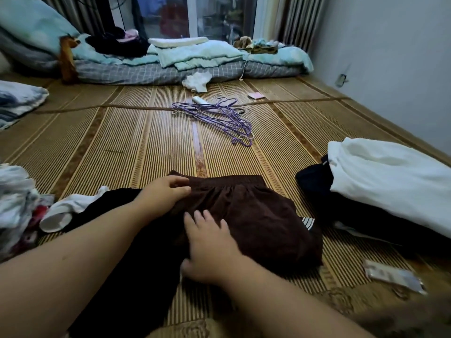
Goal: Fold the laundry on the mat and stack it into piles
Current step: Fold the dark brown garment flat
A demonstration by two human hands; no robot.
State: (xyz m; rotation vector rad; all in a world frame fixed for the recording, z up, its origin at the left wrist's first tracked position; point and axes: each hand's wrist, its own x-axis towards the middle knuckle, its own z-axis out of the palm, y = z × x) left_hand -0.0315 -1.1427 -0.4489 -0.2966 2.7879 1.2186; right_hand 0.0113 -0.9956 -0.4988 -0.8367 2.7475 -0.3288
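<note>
The brown shorts [256,215] lie on the woven mat [134,142], directly in front of the person, elastic waistband on the far side. The left hand [168,191] is at the left end of that waistband, its fingers curled onto the gathered edge and pinching the fabric. The right hand [210,242] lies palm down on the near left part of the shorts, fingers straight and spread, pressing the cloth flat; it grasps nothing. The 2 hands are near each other, the left one farther from the person, and most of the shorts extend to the right of both.

A black garment [117,230] lies under the left forearm, touching the shorts' left side. Just left of it are a white sock [61,213] and a heap of mixed clothes [14,203]. To the right, apart from the shorts, a white garment [390,181] lies on top of dark clothing [314,181]. Purple hangers [219,118] lie bunched farther out on the mat, and folded bedding [195,57] lines the far edge.
</note>
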